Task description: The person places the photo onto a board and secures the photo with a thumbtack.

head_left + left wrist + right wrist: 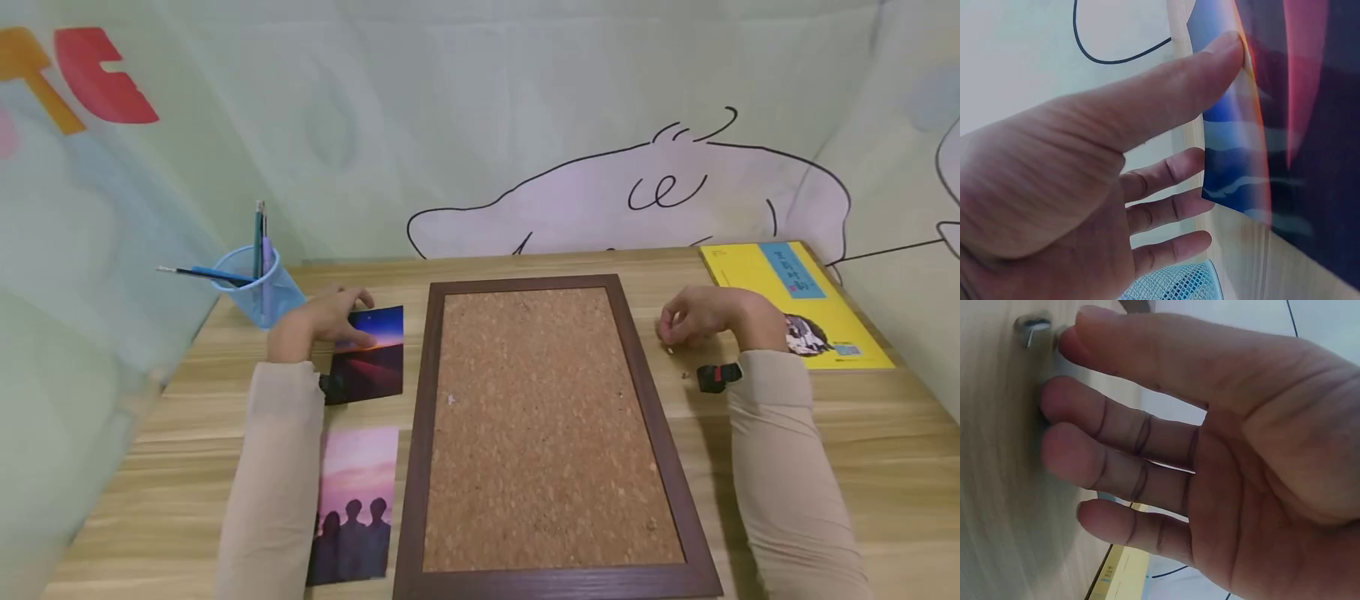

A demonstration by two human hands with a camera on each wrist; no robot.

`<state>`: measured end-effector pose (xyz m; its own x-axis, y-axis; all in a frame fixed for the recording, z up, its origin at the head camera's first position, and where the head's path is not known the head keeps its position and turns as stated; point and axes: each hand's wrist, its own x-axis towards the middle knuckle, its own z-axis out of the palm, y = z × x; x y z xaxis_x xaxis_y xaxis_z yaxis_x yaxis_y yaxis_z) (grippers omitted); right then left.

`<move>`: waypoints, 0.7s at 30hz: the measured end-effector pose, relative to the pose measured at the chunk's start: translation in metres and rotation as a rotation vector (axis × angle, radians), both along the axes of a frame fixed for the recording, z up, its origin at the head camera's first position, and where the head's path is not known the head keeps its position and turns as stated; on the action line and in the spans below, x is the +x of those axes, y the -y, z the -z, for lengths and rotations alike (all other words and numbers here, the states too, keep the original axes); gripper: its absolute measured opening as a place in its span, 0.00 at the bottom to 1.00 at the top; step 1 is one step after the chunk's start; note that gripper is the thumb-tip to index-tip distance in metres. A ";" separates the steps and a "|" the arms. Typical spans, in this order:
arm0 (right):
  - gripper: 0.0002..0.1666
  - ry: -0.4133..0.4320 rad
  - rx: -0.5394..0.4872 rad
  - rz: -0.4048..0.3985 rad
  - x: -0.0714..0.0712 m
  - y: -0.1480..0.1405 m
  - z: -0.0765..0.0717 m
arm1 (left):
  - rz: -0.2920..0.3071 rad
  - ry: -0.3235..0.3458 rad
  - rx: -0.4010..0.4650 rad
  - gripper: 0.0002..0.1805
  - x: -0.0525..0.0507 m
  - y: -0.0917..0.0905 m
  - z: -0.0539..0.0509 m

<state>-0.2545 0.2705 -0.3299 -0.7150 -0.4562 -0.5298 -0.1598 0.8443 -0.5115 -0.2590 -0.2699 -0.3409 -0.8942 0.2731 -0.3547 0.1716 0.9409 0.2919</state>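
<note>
Loosely spread, your left hand (321, 320) touched the blue sunset photo (377, 368) toward the worktop's (187, 433) left edge. Your right hand (699, 313) was nearly closed beside a pin (1033, 325), contents unclear.

The left grip (311, 321) hides the top left part of the dark sky picture (375, 367), and the left sleeve (273, 467) covers one side of the pink picture (358, 492). I can't tell if the right grip (697, 317) holds anything. By it, a pin (1032, 325) looks blurry. The right arm (776, 467) hides some of the yellow book (810, 310) near the table's (150, 467) far right corner; its little words are too small. The head view cuts off the table's near edge.
</note>
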 end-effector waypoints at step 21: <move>0.07 0.168 -0.012 -0.008 -0.001 -0.001 0.004 | 0.047 -0.056 0.019 0.23 -0.003 0.002 -0.001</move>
<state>-0.2559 0.2716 -0.3342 -0.6132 -0.4680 -0.6364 -0.0774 0.8373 -0.5412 -0.2620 -0.2714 -0.3395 -0.8984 0.3217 -0.2989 0.2324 0.9258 0.2981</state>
